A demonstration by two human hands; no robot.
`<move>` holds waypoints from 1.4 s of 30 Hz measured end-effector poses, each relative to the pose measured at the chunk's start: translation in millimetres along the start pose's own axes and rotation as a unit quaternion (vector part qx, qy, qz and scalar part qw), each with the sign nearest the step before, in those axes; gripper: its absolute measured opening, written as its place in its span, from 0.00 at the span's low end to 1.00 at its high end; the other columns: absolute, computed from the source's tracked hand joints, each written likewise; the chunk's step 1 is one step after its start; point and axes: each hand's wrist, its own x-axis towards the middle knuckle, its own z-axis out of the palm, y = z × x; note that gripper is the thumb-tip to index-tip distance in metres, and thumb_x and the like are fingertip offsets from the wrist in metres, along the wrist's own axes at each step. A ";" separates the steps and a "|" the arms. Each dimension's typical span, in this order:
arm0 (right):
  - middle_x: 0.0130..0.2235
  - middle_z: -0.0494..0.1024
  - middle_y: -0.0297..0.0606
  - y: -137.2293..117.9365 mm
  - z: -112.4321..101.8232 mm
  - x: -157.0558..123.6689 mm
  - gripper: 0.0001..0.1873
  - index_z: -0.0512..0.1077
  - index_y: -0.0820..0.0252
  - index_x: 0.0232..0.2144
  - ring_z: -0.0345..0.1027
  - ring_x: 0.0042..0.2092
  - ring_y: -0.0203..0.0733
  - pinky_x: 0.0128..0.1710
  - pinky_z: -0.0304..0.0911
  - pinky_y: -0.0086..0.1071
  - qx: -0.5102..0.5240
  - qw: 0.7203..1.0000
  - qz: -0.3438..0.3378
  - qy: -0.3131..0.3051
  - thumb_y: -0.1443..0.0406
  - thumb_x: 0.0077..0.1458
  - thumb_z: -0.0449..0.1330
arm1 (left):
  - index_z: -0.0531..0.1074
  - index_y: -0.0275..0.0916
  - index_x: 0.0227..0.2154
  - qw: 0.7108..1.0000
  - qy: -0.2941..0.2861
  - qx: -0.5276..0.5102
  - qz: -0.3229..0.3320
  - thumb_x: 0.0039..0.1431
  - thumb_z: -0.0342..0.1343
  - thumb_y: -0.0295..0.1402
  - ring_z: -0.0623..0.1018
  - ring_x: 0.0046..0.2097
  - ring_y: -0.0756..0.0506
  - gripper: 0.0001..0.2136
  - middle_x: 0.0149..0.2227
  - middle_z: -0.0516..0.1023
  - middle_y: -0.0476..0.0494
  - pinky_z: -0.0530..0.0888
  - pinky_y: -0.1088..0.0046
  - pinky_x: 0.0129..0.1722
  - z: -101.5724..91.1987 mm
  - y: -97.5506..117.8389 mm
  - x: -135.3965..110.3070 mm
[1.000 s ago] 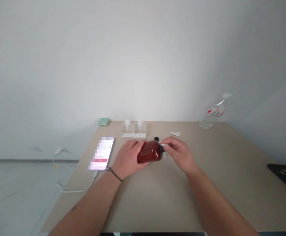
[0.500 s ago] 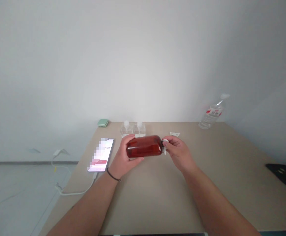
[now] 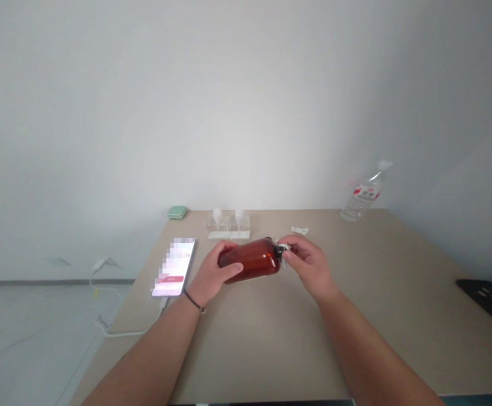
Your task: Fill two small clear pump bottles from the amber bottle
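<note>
You are working at a tan tabletop [image 3: 402, 332] set against a plain white wall [image 3: 246, 101]. An amber bottle [image 3: 249, 260] is held in the air above the middle of the tabletop, lying on its side and tilted a little, with its dark neck [image 3: 278, 249] toward your right.

Your left hand [image 3: 214, 268] grasps the bottle's body, with the fingers behind it and the thumb [image 3: 232, 272] across the front. Your right hand [image 3: 309, 265] is closed in a pinch at the neck, on a white scrap [image 3: 284, 250] of paper or film; its exact hold is partly hidden by your fingers.

Keep the left grip firm and steady so that the bottle does not rotate. Make small, controlled movements at the neck with your right fingertips, and keep both forearms clear of the surrounding items.

Compared with the previous frame, the bottle has tilted out of its nearly level position, and your left thumb now lies more visibly across its front.

Around your hands are a smartphone [image 3: 173, 266] with a white cable [image 3: 131, 332], two clear square bottles [image 3: 227, 224], a clear water bottle [image 3: 366, 193], and a green case [image 3: 177, 212]. A smaller white scrap [image 3: 300, 230] lies on the tabletop beyond your right hand.
</note>
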 end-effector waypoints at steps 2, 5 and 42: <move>0.34 0.78 0.37 -1.1 0.2 0.1 0.15 0.77 0.54 0.33 0.70 0.35 0.43 0.37 0.65 0.37 -0.016 1.000 -0.009 -0.008 0.52 0.49 0.69 | 0.70 0.37 0.43 0.999 -0.011 -0.027 -0.022 0.53 0.63 0.44 0.77 0.43 0.40 0.20 0.41 0.77 0.43 0.73 0.64 0.44 0.1 -2.0 1.0; 0.32 0.77 0.36 0.9 2.9 1.1 0.13 0.76 0.55 0.32 0.69 0.34 0.42 0.36 0.64 0.36 -0.031 0.999 0.011 0.000 0.53 0.49 0.69 | 0.69 0.38 0.46 0.997 -0.009 -0.062 -0.042 0.53 0.63 0.45 0.78 0.44 0.40 0.22 0.43 0.77 0.42 0.74 0.65 0.43 0.6 -10.4 1.6; 0.35 0.79 0.39 24.0 11.1 7.7 0.14 0.78 0.55 0.35 0.73 0.37 0.44 0.38 0.71 0.40 0.140 0.973 0.068 0.167 0.52 0.57 0.62 | 0.69 0.38 0.45 0.948 0.084 -0.294 -0.089 0.57 0.58 0.54 0.74 0.25 0.51 0.24 0.35 0.77 0.46 0.68 0.76 0.19 14.7 -17.1 6.3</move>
